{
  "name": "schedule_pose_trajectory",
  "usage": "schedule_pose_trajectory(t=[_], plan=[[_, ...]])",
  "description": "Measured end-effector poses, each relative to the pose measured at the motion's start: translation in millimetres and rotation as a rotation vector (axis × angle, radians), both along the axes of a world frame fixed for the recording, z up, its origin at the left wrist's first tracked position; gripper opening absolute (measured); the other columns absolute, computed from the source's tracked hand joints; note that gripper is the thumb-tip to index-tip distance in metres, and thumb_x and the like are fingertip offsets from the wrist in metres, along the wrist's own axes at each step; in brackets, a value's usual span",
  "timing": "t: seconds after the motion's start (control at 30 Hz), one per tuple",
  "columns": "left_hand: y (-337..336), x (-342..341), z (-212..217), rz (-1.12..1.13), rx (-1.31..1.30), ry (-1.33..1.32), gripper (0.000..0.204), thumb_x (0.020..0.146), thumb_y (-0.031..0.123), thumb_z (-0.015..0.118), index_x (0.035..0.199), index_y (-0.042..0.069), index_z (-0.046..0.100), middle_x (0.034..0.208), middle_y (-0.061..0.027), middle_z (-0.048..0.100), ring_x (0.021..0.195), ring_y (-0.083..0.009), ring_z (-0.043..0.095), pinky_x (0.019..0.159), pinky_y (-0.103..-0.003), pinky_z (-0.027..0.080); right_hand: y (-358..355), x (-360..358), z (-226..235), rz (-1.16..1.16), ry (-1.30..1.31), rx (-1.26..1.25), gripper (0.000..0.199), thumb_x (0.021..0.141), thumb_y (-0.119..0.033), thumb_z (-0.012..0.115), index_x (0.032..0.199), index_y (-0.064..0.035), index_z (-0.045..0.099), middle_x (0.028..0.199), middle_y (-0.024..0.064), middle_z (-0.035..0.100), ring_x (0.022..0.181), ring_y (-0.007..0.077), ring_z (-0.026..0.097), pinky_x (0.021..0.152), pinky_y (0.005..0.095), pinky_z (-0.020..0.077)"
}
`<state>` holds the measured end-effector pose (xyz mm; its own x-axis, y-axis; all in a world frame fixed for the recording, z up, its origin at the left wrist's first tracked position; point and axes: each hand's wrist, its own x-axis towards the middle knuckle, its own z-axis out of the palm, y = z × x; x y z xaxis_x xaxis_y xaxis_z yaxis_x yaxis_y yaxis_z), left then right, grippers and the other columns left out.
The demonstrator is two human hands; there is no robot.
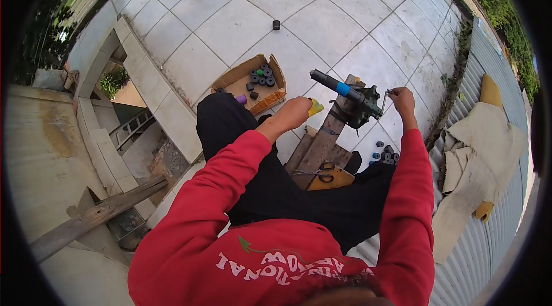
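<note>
My right hand (402, 100) is closed on the metal crank handle (385, 102) at the right side of a dark green hand-cranked machine (364, 109). A black spindle (329, 81) sticks out from the machine toward the far left, with a blue band (343, 89) around it. The machine sits on a wooden board (319, 146) between my legs. Left of it, my left hand (292, 115) holds a small yellow-green roll (315, 108), partly hidden by the fingers, apart from the spindle. Black-handled scissors (326, 172) lie on the near end of the board.
An open cardboard box (269, 102) beside my left knee holds several black rolls (265, 73) and a purple one (241, 99). One black roll (276, 25) stands alone on the tiled floor (241, 24). More small rolls (388, 156) lie right of the board. Beige cloth (483, 150) covers corrugated metal sheeting (500, 237).
</note>
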<state>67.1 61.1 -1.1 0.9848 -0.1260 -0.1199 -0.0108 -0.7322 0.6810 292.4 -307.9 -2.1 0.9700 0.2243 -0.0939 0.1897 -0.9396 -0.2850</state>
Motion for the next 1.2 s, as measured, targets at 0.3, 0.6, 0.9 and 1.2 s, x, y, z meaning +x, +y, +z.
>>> schedule_pose_trajectory(t=[0.3,0.6,0.9,1.2], plan=[[2,1,2,-0.008,0.068,0.029,0.011,0.085,0.006,0.063,0.091,-0.003,0.068,0.090,-0.0259,0.069,0.088,-0.0445,0.069,0.077,-0.052,0.054,-1,-16,86,0.039,-0.132,0.128,0.026,0.085,-0.025,0.077,0.101,-0.0046,0.079,0.079,0.0183,0.071,0.070,0.0325,0.069,0.065,0.0409,0.0504],[1,4,2,0.028,0.035,-0.009,0.011,0.085,0.004,0.062,0.089,-0.005,0.068,0.088,-0.0273,0.068,0.087,-0.0458,0.068,0.078,-0.052,0.053,-2,-73,166,0.080,0.018,0.110,0.025,0.085,-0.021,0.077,0.096,0.0007,0.076,0.067,0.0182,0.062,0.055,0.0229,0.055,0.058,0.0369,0.0437],[5,11,-5,0.005,0.044,-0.139,0.010,0.084,-0.001,0.056,0.081,-0.005,0.064,0.082,-0.0285,0.064,0.083,-0.0471,0.065,0.103,-0.051,0.050,2,-141,204,0.219,0.365,0.077,0.018,0.085,-0.015,0.076,0.086,0.0032,0.075,0.062,0.0088,0.066,0.055,0.0091,0.055,0.055,0.0320,0.0436],[4,14,-9,-0.038,0.018,-0.190,0.011,0.079,-0.006,0.052,0.076,-0.006,0.062,0.081,-0.0278,0.063,0.084,-0.0462,0.063,0.121,-0.053,0.034,-2,-173,141,0.313,0.906,0.223,0.017,0.085,-0.015,0.077,0.085,0.0013,0.079,0.070,0.0061,0.073,0.065,0.0120,0.069,0.063,0.0282,0.0536]])
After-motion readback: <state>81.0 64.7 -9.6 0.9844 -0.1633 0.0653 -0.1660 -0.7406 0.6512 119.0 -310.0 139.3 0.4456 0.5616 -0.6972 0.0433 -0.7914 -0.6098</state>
